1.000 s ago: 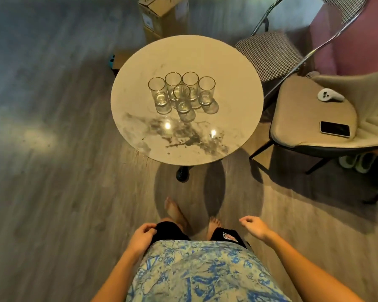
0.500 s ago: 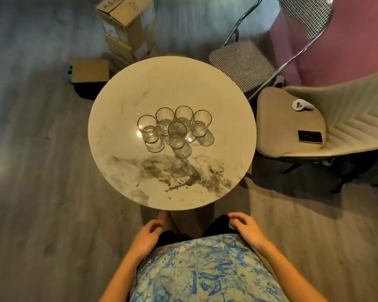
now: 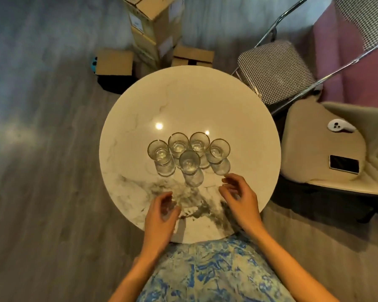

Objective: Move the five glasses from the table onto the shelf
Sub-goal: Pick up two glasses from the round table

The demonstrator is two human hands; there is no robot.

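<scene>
Marble-patterned and round, the table point(image 3: 140, 118) carries all five glasses point(image 3: 189, 153) in a tight cluster near its middle: four in a shallow arc and one set in front of them, closer to the person. Each stands upright with its open mouth up, so its long axis is vertical. None has gone to the shelf yet, and no shelf shows in the head view.

Both hands hover over the near part of the table, short of the cluster. The right hand point(image 3: 240, 199) has its grip loosely open, fingers curled and spread, holding nothing; its fingertips point(image 3: 227, 178) lie just beside the base of the rightmost glass point(image 3: 218, 152), which sits straight ahead of them. The left hand point(image 3: 159, 212) is likewise half open and empty, but farther back from the cluster. The right hand is therefore the nearer one, and the coming move probably turns on it closing round the rightmost glass from the side.

Cardboard boxes point(image 3: 155, 25) beyond the table bear labels and scrawled marks, too blurred to read.
</scene>
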